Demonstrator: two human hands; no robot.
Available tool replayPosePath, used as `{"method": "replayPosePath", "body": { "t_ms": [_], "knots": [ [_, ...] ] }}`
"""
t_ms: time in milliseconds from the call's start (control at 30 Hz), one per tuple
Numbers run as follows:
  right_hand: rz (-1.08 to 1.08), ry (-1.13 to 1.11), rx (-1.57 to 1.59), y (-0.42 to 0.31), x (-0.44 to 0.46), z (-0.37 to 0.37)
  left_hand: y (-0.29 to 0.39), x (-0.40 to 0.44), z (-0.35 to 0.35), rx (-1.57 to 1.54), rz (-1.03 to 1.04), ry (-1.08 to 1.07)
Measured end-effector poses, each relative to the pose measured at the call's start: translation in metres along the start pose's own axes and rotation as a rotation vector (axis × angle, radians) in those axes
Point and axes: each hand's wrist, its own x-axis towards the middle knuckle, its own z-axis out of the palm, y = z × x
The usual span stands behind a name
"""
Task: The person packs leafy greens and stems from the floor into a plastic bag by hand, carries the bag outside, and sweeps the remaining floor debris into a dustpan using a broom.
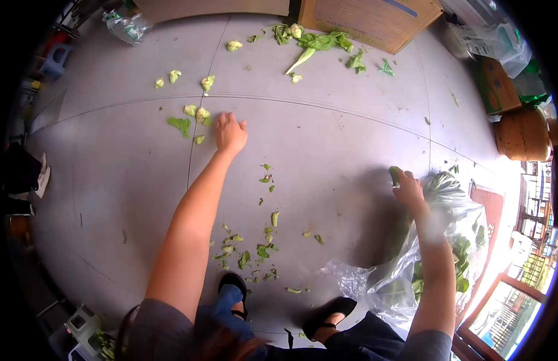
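My left hand (pixel 231 133) reaches low over the grey floor, fingers stretched out and holding nothing that I can see. Just left of it lie cut pale-green vegetable stubs (pixel 202 115) and a loose green leaf (pixel 181 126). On the right, my right hand (pixel 409 190) has its fingers closed around a small green piece (pixel 394 175), which may be leaf or stem; its kind is unclear. Under and beside my right forearm sits a clear plastic bag (pixel 390 283) with leafy greens (pixel 462 259) inside.
Leaf scraps (pixel 244 259) litter the floor before my feet. At the back, wilted leaves (pixel 318 41) lie by a cardboard box (pixel 369 21). A brown pot (pixel 523 135) stands at right, a blue stool (pixel 56 59) at far left. Another person's shoe (pixel 43 178) shows at left.
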Motion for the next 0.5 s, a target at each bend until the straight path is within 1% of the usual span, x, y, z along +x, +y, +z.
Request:
{"method": "replayPosePath", "body": {
  "t_ms": [33,67,133,167,233,300,367,433,467,500],
  "knots": [
    [0.016,0.020,0.082,0.013,0.022,0.019,0.006,0.007,0.010,0.000,0.000,0.060],
    [0.027,0.036,0.190,0.013,0.037,0.019,0.018,0.010,0.008,-0.097,-0.119,0.038],
    [0.054,0.055,0.401,0.008,0.063,0.010,0.027,0.012,0.036,0.074,-0.128,0.257],
    [0.029,0.251,0.537,-0.001,0.077,0.006,0.027,0.010,0.051,0.164,-0.137,0.358],
    [0.014,0.370,0.613,-0.025,0.113,-0.012,0.034,0.011,0.050,0.169,-0.145,0.342],
    [0.044,0.374,0.744,-0.054,0.151,-0.036,0.035,0.010,0.044,0.185,-0.150,0.330],
    [0.054,0.425,0.819,-0.080,0.193,-0.054,0.036,0.012,0.043,0.182,-0.137,0.338],
    [0.143,0.482,0.926,-0.100,0.236,-0.066,0.037,0.013,0.040,0.169,-0.132,0.333],
    [0.226,0.424,1.086,-0.106,0.257,-0.067,0.038,0.013,0.038,0.162,-0.145,0.317],
    [0.287,0.412,1.154,-0.113,0.276,-0.069,0.041,0.013,0.035,0.155,-0.159,0.302]
  ]
}}
